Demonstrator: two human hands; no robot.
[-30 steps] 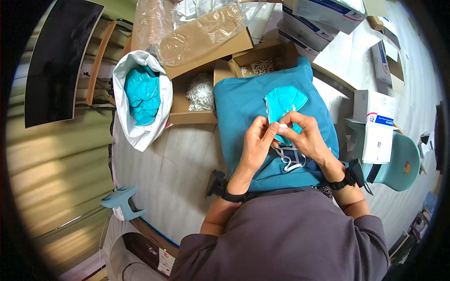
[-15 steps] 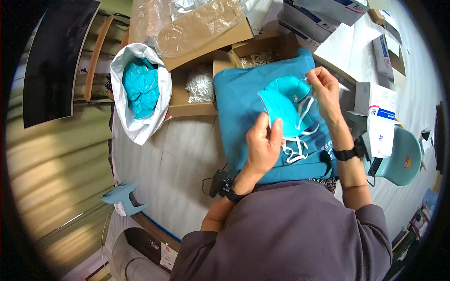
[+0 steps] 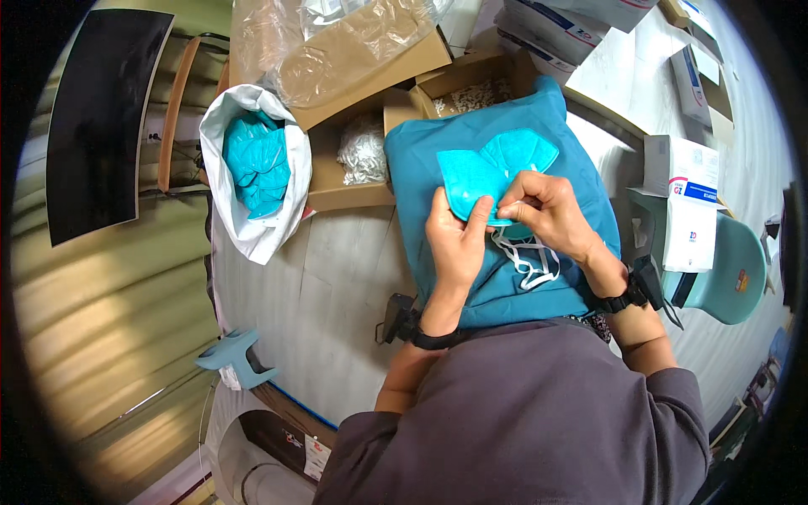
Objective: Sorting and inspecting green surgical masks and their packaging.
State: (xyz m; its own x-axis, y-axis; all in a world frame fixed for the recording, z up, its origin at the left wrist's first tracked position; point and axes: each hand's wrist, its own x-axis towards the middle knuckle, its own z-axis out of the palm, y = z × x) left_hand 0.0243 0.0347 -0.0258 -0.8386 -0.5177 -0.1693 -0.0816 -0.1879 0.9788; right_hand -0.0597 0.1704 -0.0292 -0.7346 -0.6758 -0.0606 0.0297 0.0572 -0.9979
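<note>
A bright teal face mask point(image 3: 471, 177) is spread open above a darker teal cloth bundle point(image 3: 421, 252) on my lap. My left hand point(image 3: 459, 240) grips the mask's lower left part, thumb on the near face. Close beside that thumb, my right hand point(image 3: 547, 215) is closed in a pinch at the mask's lower edge, on a white elastic strap point(image 3: 523, 202) that shows partly between the fingers. The exact spot under its fingertips is hidden. More white straps point(image 3: 539, 268) dangle in loops below the mask onto the cloth.
To the left stands a white sack point(image 3: 295, 168) with teal masks point(image 3: 255, 160) inside. Next to it, a cardboard box point(image 3: 349, 198) holds a heap of small silvery-white pieces point(image 3: 362, 156); another carton point(image 3: 471, 99) has small pale bits. White boxes point(image 3: 690, 231) rest on a teal chair point(image 3: 741, 269) at right.
My right hand has come down and left from the mask's upper right to its lower edge, next to my left thumb. The mask has turned and shifted slightly left.
</note>
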